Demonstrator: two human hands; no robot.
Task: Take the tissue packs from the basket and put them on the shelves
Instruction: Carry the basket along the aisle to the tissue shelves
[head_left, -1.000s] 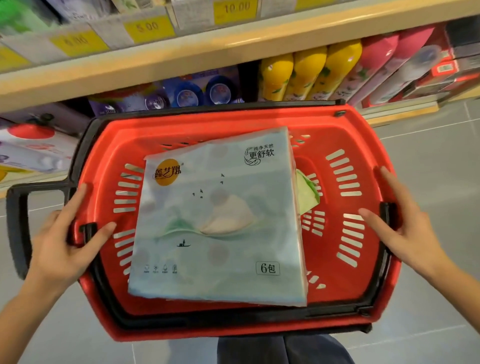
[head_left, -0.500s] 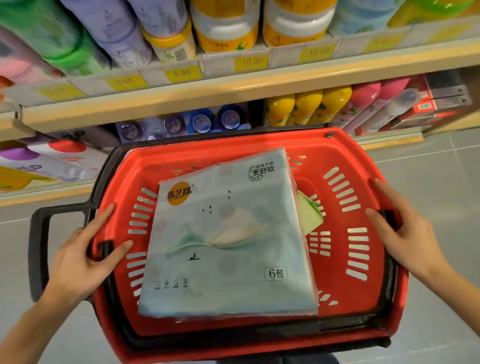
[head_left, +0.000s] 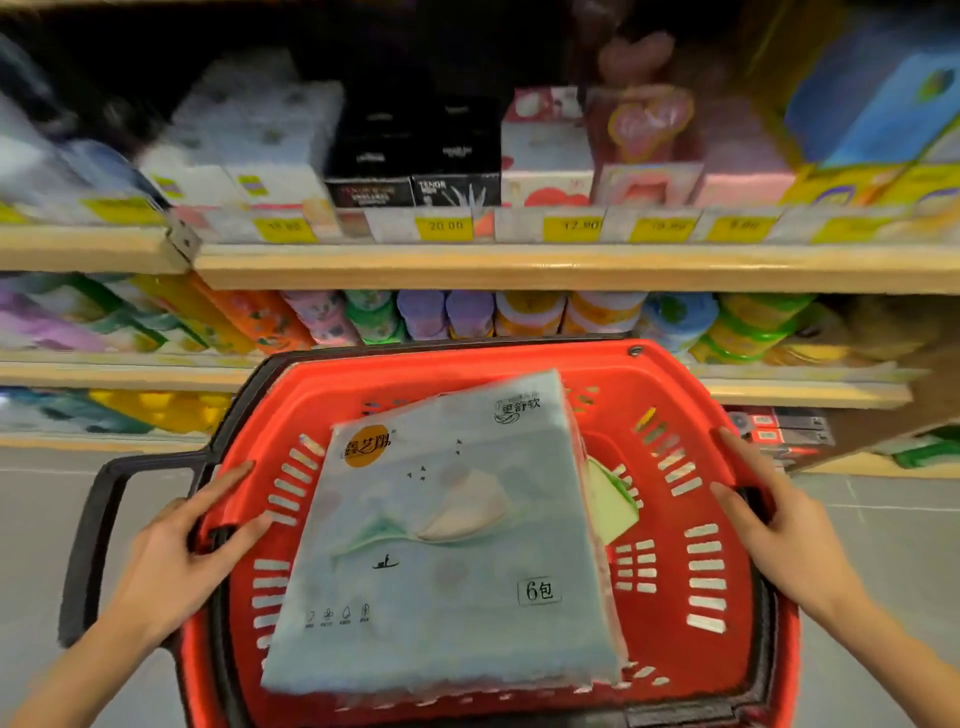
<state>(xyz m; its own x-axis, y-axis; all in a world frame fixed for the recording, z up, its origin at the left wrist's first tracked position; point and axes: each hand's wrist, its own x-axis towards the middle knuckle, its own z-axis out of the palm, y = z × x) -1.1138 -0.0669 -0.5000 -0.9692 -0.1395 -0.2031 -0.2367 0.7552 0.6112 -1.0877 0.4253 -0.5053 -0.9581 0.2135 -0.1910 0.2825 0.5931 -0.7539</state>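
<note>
A red plastic basket (head_left: 691, 639) with a black handle fills the lower middle of the head view. A large pale blue tissue pack (head_left: 447, 551) lies flat inside it, tilted slightly, with a green-and-white pack (head_left: 613, 499) peeking out beneath its right edge. My left hand (head_left: 176, 556) grips the basket's left rim, fingers over the edge. My right hand (head_left: 779, 525) grips the right rim. Wooden shelves (head_left: 519, 265) rise behind the basket.
The upper shelf carries boxed tissues: white packs (head_left: 249, 140), black boxes (head_left: 415, 156), pink boxes (head_left: 644, 150) and a blue-yellow box (head_left: 872, 119). Yellow price tags (head_left: 445, 226) line its edge. Coloured rolls fill the shelf below. Grey floor lies on both sides.
The basket has been lifted and the view has tilted upward, so higher shelves with boxed tissues come into sight. Both hands keep the same hold on the rims.
</note>
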